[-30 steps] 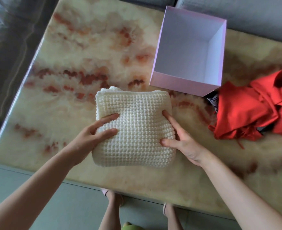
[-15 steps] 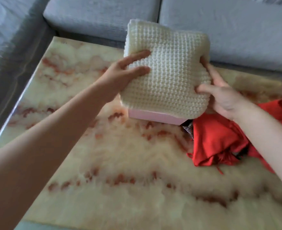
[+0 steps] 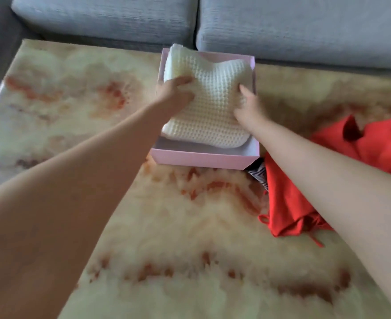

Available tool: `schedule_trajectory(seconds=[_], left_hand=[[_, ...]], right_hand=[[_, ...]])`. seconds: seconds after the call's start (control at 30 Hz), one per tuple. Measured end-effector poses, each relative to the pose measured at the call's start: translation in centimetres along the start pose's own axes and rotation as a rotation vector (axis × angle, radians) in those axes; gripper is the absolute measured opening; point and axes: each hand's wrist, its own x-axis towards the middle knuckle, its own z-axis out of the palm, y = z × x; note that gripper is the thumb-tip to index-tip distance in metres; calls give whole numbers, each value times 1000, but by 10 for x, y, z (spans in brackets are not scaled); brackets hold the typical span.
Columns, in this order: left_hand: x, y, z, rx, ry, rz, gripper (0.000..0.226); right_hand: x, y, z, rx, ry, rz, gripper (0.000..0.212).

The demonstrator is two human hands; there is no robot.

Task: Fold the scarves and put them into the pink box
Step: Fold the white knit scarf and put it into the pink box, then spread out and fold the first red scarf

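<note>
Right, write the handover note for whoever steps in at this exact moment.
Left hand: grip shut on the white knitted scarf, at its left edge.
Right hand: grip shut on the same scarf, right edge.
The scarf is folded and partly inside the pink box; its far corners stand above the rim.
Done: white scarf folded.
Left: seat it, let go, then fold the red scarf lying crumpled on the table right of the box. A striped fabric peeks out beneath it.

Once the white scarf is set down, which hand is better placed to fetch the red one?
Right, probably. The right hand grips the white scarf on the pink box's right side, and the red scarf lies just right of the box. The left hand would cross over.
</note>
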Motion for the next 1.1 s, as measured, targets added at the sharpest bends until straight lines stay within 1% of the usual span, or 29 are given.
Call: schedule_trajectory(seconds=[0.07, 0.1, 0.13, 0.17, 0.2, 0.23, 0.27, 0.3, 0.33, 0.37, 0.47, 0.57, 0.67, 0.73, 0.77, 0.83, 0.93, 0.97, 1.03, 1.1], left_hand=[[-5, -4, 8, 312, 21, -4, 50], [-13, -3, 8, 434, 55, 41, 50], [-21, -5, 7, 531, 119, 143, 50], [-29, -6, 6, 612, 190, 282, 50], [-31, -10, 5, 673, 225, 415, 50], [-32, -13, 6, 715, 182, 497, 52], [-31, -16, 7, 733, 79, 508, 55], [-28, -19, 9, 751, -43, 461, 59], [-24, -22, 11, 775, -139, 394, 63], [-21, -25, 12, 798, -191, 337, 67], [-12, -28, 14, 783, -224, 246, 71], [-9, -34, 15, 783, -224, 213, 74], [-12, -34, 13, 831, -212, 200, 77], [-14, -25, 11, 854, -220, 207, 79], [-17, -19, 9, 841, -207, 227, 78], [-28, -7, 3, 747, -121, 285, 73], [-57, 2, -6, 509, 37, 333, 57], [-70, 2, -6, 440, 70, 348, 52], [-103, -5, 4, 341, 97, 370, 44], [-138, -17, 23, 250, 126, 401, 37]], right_hand=[[-7, 3, 2, -225, 6, -26, 61], [-12, 3, 2, -307, 23, -60, 61], [-16, 3, 1, -357, 47, -131, 62], [-19, 3, -1, -377, 50, -226, 65], [-19, 3, -3, -389, 3, -301, 71], [-17, 3, -4, -428, -84, -334, 79], [-14, 4, -5, -518, -170, -323, 87], [-9, 7, -5, -646, -225, -283, 93], [-5, 10, -5, -769, -242, -240, 98], [0, 11, -3, -852, -236, -206, 100], [9, 9, 3, -925, -211, -135, 109], [10, 10, 6, -931, -207, -103, 115], [5, 15, 6, -859, -202, -112, 118], [0, 14, 3, -791, -187, -152, 116], [-4, 14, 0, -750, -178, -180, 113], [-18, 14, -10, -618, -117, -251, 103], [-60, 37, -29, -372, 159, -366, 75], [-78, 51, -34, -353, 228, -350, 66], [-118, 90, -40, -402, 303, -239, 56], [-155, 135, -40, -538, 350, -125, 61]])
